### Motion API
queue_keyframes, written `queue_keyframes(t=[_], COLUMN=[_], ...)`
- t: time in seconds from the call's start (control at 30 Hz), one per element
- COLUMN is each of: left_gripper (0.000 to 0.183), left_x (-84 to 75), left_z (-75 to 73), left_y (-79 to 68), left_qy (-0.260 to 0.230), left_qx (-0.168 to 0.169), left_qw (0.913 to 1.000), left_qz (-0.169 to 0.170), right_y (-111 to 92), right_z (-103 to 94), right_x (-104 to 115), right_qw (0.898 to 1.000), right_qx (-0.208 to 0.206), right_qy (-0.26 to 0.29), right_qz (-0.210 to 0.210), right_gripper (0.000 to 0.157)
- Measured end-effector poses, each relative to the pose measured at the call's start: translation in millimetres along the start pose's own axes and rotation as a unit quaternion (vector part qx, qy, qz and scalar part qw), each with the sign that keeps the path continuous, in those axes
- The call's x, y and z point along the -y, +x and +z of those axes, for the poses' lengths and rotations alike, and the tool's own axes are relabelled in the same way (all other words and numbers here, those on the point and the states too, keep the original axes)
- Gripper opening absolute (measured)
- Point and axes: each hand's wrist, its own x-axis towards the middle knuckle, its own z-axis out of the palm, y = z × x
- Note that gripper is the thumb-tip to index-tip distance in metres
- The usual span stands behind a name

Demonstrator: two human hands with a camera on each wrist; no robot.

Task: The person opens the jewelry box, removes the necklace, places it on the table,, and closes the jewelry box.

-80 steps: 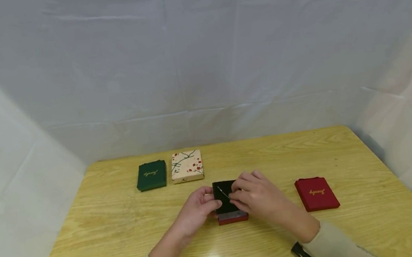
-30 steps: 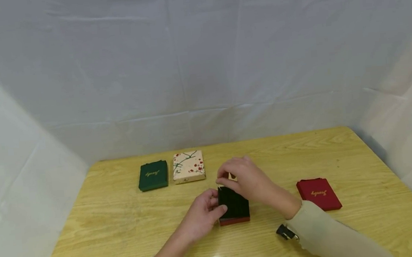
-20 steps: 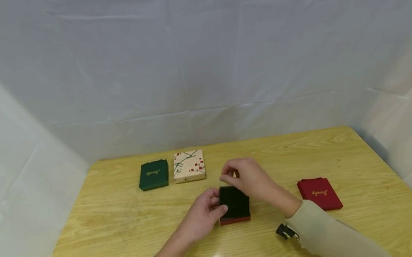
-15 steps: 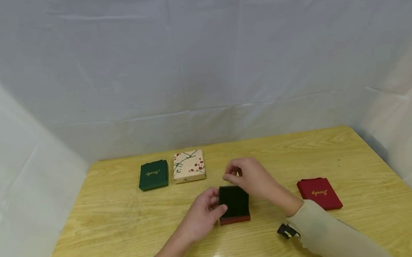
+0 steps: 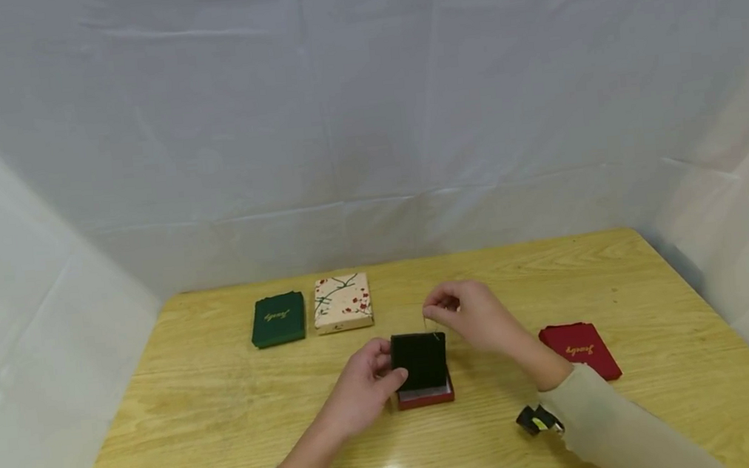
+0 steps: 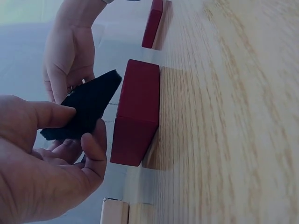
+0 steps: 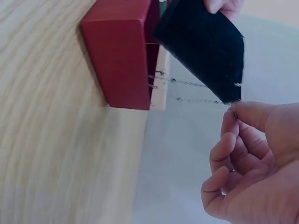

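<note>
A black velvety jewelry pad [image 5: 419, 360] is pinched along its left side by my left hand [image 5: 363, 389], thumb on top and fingers beneath. The pad is tilted and raised off a small red box base [image 5: 427, 401], whose pale interior shows at the near side. At the pad's far right corner, my right hand [image 5: 471, 316] pinches a thin chain [image 7: 187, 83] between thumb and forefinger. In the right wrist view, two strands run between that corner and the open side of the red box. The left wrist view also shows fine strands between pad and box.
A red lid [image 5: 580, 350] with gold lettering lies to the right. Farther back on the left are a green lettered box [image 5: 278, 320] and a cream floral box [image 5: 343, 304]. A small black device [image 5: 539, 419] sits by the right cuff. White cloth surrounds the wooden table [image 5: 217, 426].
My left hand has lifted and tilted the pad, which lay on the red base about half a second ago. My right hand has shifted from the pad's far left corner to its far right.
</note>
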Motion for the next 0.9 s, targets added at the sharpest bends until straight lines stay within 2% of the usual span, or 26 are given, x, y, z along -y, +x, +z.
queue_keyframes(t=[0.27,0.57,0.9], left_gripper=[0.044,0.036,0.035], left_x=[1.0,0.3,0.6], left_z=[-0.6,-1.4,-1.5], left_y=[-1.0,0.0,0.5], left_qy=[0.013,-0.017,-0.026], left_qx=[-0.020,-0.020,-0.014], left_qw=[0.9997,0.9997,0.9996], left_qz=[-0.003,-0.002,0.005], right_y=[-4.6,-8.2,-7.0], right_z=[-12.7,-16.0,-13.2], right_x=[-1.7,-10.3,-18.9], right_qw=[1.000,0.999,0.999], right_qx=[-0.011,-0.025,-0.026], right_qy=[0.021,0.016,0.018], right_qz=[0.012,0.013,0.010], right_gripper=[0.014,0.012,0.013])
